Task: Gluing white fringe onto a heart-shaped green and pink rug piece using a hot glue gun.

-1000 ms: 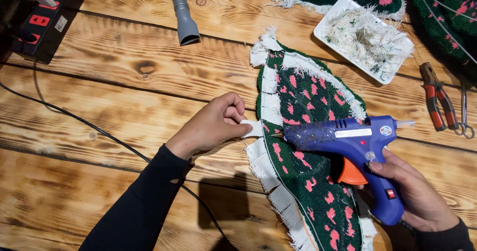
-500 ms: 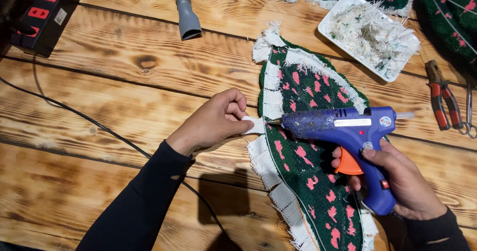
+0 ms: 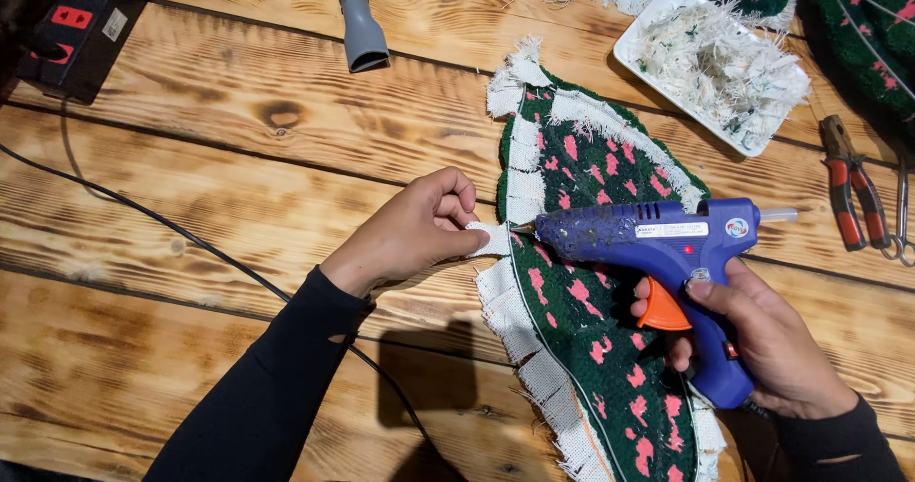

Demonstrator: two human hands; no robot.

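A dark green tufted rug piece (image 3: pixel 591 339) with pink flecks lay face-down-edge outward on the wooden worktop (image 3: pixel 238 186), its white backing cloth border (image 3: pixel 519 320) fringed and cut into tabs along the left side. The left hand (image 3: pixel 410 234) was closed in a pinch on one of those white tabs (image 3: pixel 494 239), holding it out from the edge about midway along the piece. The right hand (image 3: pixel 762 348) was wrapped around the grip of a blue hot glue gun (image 3: pixel 658 253), a finger on the orange trigger, with the nozzle tip just beside the pinched tab. Judging from how the border lay, the tabs toward the far end appeared already folded onto the green and stuck, while the stretch nearer the person hung loose and flat on the wood, so roughly the lower half of that edge seemed left to do; whether glue was on the pinched tab could not be told. Around the work sat a white tray of trimmings (image 3: pixel 715 62), red-handled pliers (image 3: pixel 853 191), a grey hose nozzle (image 3: pixel 357 24), a black power strip (image 3: pixel 76 24) and a black cable (image 3: pixel 191 244) running across the boards.
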